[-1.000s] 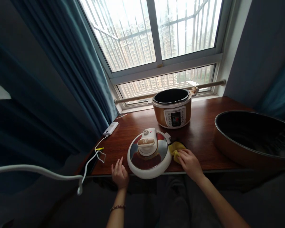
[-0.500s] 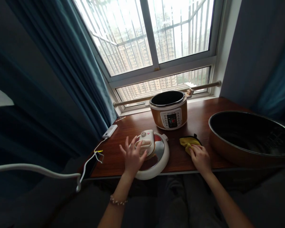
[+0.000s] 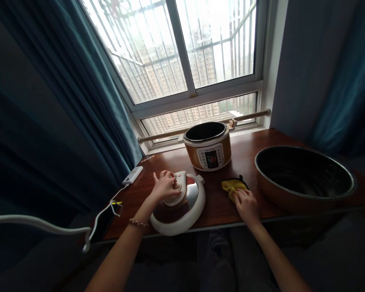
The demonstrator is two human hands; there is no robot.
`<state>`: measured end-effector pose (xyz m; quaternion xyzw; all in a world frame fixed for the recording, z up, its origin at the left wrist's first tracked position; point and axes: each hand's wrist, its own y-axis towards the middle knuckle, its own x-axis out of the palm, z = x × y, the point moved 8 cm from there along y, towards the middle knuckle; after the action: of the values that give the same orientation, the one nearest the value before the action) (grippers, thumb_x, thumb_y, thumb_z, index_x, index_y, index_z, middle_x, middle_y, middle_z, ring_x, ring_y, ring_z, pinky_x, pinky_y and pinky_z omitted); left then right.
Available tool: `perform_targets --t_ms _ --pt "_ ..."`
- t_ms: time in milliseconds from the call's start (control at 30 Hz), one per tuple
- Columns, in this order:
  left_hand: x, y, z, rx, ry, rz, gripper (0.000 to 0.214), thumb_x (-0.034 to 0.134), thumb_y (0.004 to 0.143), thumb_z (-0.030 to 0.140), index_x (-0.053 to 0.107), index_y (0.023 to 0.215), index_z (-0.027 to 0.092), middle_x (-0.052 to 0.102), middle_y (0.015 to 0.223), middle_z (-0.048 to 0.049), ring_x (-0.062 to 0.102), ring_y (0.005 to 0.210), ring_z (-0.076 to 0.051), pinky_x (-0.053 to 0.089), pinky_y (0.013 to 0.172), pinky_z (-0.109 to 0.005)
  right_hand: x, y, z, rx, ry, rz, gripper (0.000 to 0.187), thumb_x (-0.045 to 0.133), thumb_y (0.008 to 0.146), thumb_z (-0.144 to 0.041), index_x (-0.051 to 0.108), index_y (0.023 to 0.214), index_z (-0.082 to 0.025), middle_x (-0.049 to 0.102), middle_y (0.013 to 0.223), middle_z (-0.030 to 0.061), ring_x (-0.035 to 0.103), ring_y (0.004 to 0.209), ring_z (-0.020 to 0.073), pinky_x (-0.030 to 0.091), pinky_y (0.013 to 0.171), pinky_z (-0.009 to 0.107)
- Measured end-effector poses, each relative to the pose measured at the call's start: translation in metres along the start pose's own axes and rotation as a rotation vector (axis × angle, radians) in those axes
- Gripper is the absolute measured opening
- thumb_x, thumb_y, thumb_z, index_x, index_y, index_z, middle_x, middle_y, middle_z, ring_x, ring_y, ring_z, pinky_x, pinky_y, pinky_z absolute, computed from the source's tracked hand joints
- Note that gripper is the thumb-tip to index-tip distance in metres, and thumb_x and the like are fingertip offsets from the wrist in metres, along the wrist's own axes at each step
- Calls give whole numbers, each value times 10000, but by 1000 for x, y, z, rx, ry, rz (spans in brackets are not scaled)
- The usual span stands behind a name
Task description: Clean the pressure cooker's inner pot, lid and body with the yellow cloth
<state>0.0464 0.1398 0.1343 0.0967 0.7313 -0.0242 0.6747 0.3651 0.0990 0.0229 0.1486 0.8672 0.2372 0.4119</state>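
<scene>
A round white and metal cooker lid (image 3: pixel 185 207) lies on the wooden table (image 3: pixel 219 202) near its front edge. My left hand (image 3: pixel 164 186) is closed round the lid's cream handle (image 3: pixel 178 188). To the right, my right hand (image 3: pixel 246 202) rests with curled fingers on a yellow cloth (image 3: pixel 231 187) lying on the table. The orange pressure cooker base (image 3: pixel 208 148) stands open behind both, near the window.
A large dark metal basin (image 3: pixel 304 178) fills the table's right side. A white power bank (image 3: pixel 133 175) with a white cable (image 3: pixel 48 223) and a dark phone (image 3: pixel 105 221) lie at the left edge. Blue curtains hang on both sides.
My left hand moved from the table edge onto the lid and closed on its handle. My right hand slid the cloth away from the lid to the right. The view shifted.
</scene>
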Motion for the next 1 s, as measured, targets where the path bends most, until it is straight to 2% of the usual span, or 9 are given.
perform_targets --t_ms 433,600,700,800,900,1000 --pt "20 34 -113 -228 68 -113 395 624 561 519 645 855 256 459 1192 -108 272 1182 -377 62 907 -719 0 2 -3 -2 -13 0 245 417 881 -285 635 949 -198 654 988 61 506 961 249 392 849 384" --pt "30 34 -140 -308 74 -159 511 535 616 600 610 991 261 458 1228 -141 257 1204 -421 97 860 -745 -1 1 -4 -28 -8 -26 248 409 887 -270 631 976 -201 651 1013 52 503 982 246 400 874 389" --pt "36 34 -144 -318 79 -168 570 525 622 609 591 1059 248 441 1270 -164 211 1243 -443 63 868 -748 -3 0 6 -45 -26 -34 253 409 887 -263 633 982 -195 646 1035 51 500 1006 243 401 901 388" --pt "39 39 -138 -303 75 -136 778 560 597 613 450 1263 225 268 1415 -183 117 1295 -441 69 904 -729 -9 2 29 -28 -42 -8 277 401 888 -275 633 1002 -176 638 1056 69 500 1039 239 405 927 386" --pt "35 48 -120 -269 40 -79 913 555 626 607 246 1388 211 76 1490 -157 40 1331 -409 113 935 -702 -13 6 50 -17 -13 -17 307 392 887 -297 627 1036 -167 626 1082 81 499 1078 232 406 952 386" --pt "20 57 -91 -199 -33 21 833 523 700 558 227 1394 205 57 1500 -135 20 1346 -375 78 952 -697 -17 11 63 3 55 -25 322 396 878 -317 635 1034 -168 628 1074 90 510 1078 239 404 961 410"
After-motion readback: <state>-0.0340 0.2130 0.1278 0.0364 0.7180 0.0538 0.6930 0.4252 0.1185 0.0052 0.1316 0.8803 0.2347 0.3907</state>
